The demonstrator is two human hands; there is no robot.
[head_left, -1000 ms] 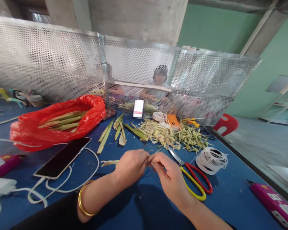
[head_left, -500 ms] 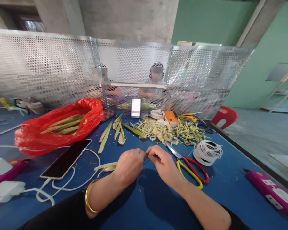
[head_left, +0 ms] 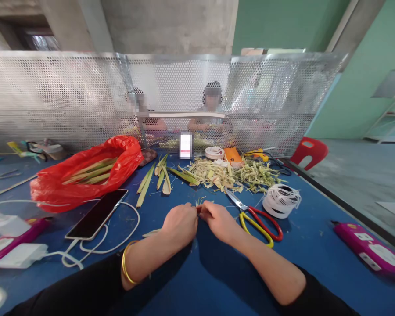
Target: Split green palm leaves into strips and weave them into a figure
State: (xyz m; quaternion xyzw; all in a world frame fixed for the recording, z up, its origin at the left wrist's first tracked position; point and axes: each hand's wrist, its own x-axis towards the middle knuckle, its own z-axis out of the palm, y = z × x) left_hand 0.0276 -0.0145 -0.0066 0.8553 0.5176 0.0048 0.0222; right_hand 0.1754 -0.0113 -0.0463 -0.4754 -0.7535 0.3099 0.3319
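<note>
My left hand (head_left: 180,224) is closed, with a pale leaf strip (head_left: 152,233) sticking out behind it toward the wrist. My right hand (head_left: 219,221) is also closed, thumb and fingers pinched right against the left fingertips. Thin pale fibres (head_left: 200,202) fan out just beyond where the fingertips meet; what lies between the right fingers is hidden. Close to the right hand lie scissors (head_left: 254,221) with one red and one yellow handle, blades parted a little. A roll of white cord (head_left: 281,201) stands beyond them. Loose green leaf pieces (head_left: 146,184) lie beyond my left hand.
Shredded strips (head_left: 213,172) are heaped at the back. A red plastic bag (head_left: 57,193) with leaf stalks, a charging phone (head_left: 97,215) and white cables lie left. A purple tool (head_left: 368,245) sits right. Behind a perforated metal screen (head_left: 184,79), two people sit.
Both hands stay together and have shifted slightly. Fibres now show above the fingertips, and less of the pale strip shows behind the left hand. The camera view has moved a little.
</note>
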